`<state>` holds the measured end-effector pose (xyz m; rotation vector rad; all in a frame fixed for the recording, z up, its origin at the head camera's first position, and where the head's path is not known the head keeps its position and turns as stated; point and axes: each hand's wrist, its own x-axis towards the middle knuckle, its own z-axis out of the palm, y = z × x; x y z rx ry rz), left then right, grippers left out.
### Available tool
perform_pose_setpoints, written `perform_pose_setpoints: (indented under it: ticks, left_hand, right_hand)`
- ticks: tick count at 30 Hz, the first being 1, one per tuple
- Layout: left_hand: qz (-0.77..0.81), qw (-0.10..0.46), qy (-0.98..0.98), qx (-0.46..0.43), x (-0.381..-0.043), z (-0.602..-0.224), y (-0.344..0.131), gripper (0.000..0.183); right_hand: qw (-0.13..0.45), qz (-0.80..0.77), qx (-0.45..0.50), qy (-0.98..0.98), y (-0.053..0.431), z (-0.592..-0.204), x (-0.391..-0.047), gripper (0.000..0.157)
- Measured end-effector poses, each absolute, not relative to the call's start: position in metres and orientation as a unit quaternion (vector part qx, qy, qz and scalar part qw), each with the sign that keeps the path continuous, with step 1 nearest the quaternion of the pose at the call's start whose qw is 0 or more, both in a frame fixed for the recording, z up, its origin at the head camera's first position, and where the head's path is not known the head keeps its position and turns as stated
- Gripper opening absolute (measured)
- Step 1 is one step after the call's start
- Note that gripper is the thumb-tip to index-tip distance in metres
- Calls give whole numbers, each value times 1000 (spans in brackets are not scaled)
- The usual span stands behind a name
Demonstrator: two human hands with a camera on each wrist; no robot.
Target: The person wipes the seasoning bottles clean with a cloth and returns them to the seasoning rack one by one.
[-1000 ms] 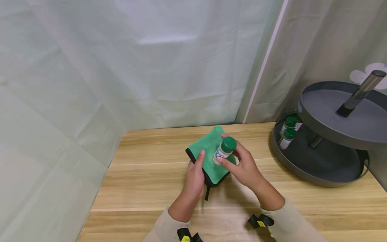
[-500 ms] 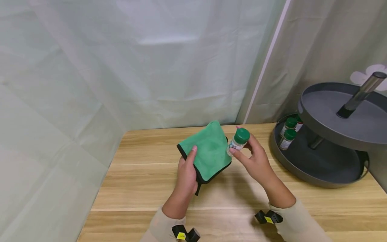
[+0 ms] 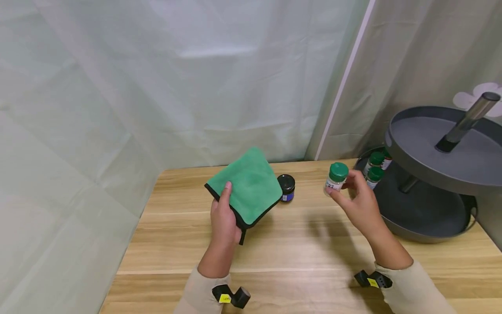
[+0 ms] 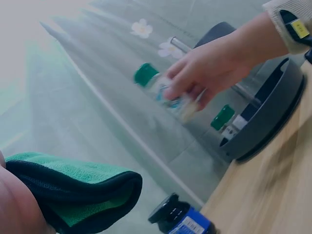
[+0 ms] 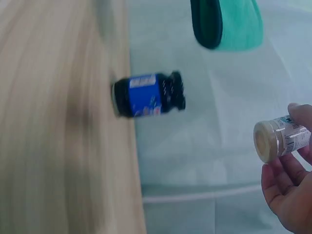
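Note:
My left hand [image 3: 225,220] grips a folded green cloth [image 3: 252,187] with black edging, thumb on top, held above the table. In my right hand [image 3: 362,205] a small clear spice jar [image 3: 336,178] with a green cap is pinched between thumb and fingers, raised off the table. The right wrist view shows the jar's base [image 5: 265,141] and part of its label. Just right of the cloth stands a dark jar [image 3: 287,188] with a black lid and blue label, upright on the table. The cloth's underside fingers are hidden in the head view.
A two-tier grey round tray stand [image 3: 421,235] occupies the right side. Several green-capped spice jars [image 3: 375,174] stand on its lower tier at the left. The wooden table [image 3: 168,244] meets pale curtains [image 3: 235,87] at the back and left.
The spice jar has moved right, off the cloth and toward the tray stand, in my right hand. My left hand has carried the cloth left, uncovering the dark jar.

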<state>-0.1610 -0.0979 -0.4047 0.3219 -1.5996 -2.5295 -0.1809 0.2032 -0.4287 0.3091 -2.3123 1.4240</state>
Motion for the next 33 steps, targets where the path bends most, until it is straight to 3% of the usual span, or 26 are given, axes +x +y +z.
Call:
perform_pose_setpoints:
  ticks: [12, 22, 33]
  left_hand:
    - [-843, 91, -519, 108, -169, -409, -105, 46]
    - [-837, 87, -530, 104, -174, -416, -105, 44]
    - [-833, 82, -539, 100, -174, -418, -103, 48]
  right_hand:
    - [242, 463, 45, -851, 253, -446, -181, 42]
    - [185, 417, -36, -889, 293, -460, -174, 49]
    - [122, 386, -48, -913, 319, -473, -178, 56]
